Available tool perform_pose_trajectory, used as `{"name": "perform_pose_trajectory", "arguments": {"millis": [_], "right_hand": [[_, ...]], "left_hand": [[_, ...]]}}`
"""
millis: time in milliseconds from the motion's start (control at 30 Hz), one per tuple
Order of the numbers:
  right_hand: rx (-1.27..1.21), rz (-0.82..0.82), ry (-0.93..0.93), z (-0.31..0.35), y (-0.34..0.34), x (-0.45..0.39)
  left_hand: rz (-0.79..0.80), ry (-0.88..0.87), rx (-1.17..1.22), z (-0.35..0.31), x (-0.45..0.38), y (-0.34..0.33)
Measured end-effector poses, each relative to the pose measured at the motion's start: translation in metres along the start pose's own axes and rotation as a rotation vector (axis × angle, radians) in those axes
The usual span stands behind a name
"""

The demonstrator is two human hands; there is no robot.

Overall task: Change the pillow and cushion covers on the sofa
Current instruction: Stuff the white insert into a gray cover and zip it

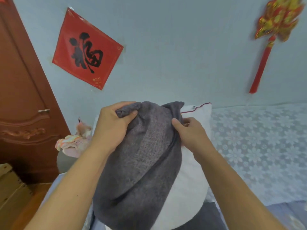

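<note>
A dark grey woven cushion cover [141, 163] is stretched over a pillow that I hold upright in front of me. My left hand [113, 127] grips the bunched upper left corner of the cover. My right hand [191, 131] pinches the cover's right edge near the top, by a dark seam or zip line. Behind it stands a white pillow [189, 180] with dark red piping along its top edge. Whether the grey cover's opening is closed is hidden.
The sofa back [259, 146] to the right is draped in white flowered lace. A heap of pale pink cloth [73, 143] lies at the sofa's left end. A brown wooden door [21, 100] stands at the left, with cardboard boxes [11, 191] below it.
</note>
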State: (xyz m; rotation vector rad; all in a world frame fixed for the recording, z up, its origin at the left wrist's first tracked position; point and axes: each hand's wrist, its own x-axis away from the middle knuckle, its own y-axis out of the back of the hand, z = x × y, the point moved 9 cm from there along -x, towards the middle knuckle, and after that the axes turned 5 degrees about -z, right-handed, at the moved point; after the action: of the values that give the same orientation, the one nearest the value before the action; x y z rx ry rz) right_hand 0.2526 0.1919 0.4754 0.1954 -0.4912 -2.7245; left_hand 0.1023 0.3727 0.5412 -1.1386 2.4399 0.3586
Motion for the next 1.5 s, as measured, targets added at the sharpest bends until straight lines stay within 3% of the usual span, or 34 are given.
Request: {"name": "perform_pose_trajectory", "arguments": {"millis": [67, 133, 200, 267, 300, 400, 533, 767, 900, 967, 1067, 1133, 1233, 1333, 1400, 1500], "right_hand": [[-0.038, 0.058, -0.039, -0.009, -0.005, -0.005], [-0.248, 0.126, -0.074, -0.008, 0.002, -0.015], [-0.408, -0.03, -0.081, -0.01, 0.042, -0.039], [-0.389, -0.22, -0.113, -0.022, 0.082, -0.061], [-0.366, -0.235, -0.137, -0.029, 0.091, -0.065], [-0.351, -0.089, -0.234, -0.044, 0.087, -0.064], [-0.519, 0.267, -0.376, -0.05, 0.073, -0.047], [-0.183, 0.556, -0.17, -0.007, 0.059, -0.053], [0.091, 0.649, -0.059, 0.003, 0.057, -0.048], [0.001, 0.525, -0.046, 0.002, 0.077, -0.063], [-0.201, 0.121, -0.079, -0.015, 0.121, -0.092], [-0.117, -0.128, -0.034, -0.023, 0.135, -0.101], [0.257, -0.369, 0.085, -0.022, 0.143, -0.099], [0.616, -0.481, 0.08, -0.026, 0.144, -0.089], [0.758, -0.457, 0.032, -0.035, 0.138, -0.087], [0.664, -0.361, -0.04, -0.043, 0.133, -0.087]], "left_hand": [[0.027, 0.037, 0.026, 0.002, 0.004, 0.003], [0.039, 0.077, 0.028, 0.004, 0.006, 0.013], [0.052, 0.11, 0.049, 0.004, 0.007, 0.025], [0.077, 0.121, 0.044, 0.004, 0.013, 0.029], [0.099, 0.117, 0.019, 0.003, 0.016, 0.026], [0.141, 0.085, -0.02, 0.0, 0.024, 0.017], [0.213, 0.179, 0.141, 0.005, 0.032, 0.012], [0.506, 0.165, 0.178, -0.01, 0.053, -0.04], [0.574, 0.112, 0.103, -0.015, 0.061, -0.044], [0.519, 0.104, 0.107, -0.016, 0.06, -0.033], [0.424, 0.09, 0.118, -0.017, 0.058, -0.025], [0.456, 0.046, 0.054, -0.019, 0.062, -0.036], [0.46, 0.021, -0.001, -0.023, 0.062, -0.046], [0.318, -0.046, -0.055, -0.027, 0.052, -0.038], [0.242, -0.073, -0.069, -0.03, 0.051, -0.037], [0.18, -0.077, -0.08, -0.031, 0.052, -0.037]]}}
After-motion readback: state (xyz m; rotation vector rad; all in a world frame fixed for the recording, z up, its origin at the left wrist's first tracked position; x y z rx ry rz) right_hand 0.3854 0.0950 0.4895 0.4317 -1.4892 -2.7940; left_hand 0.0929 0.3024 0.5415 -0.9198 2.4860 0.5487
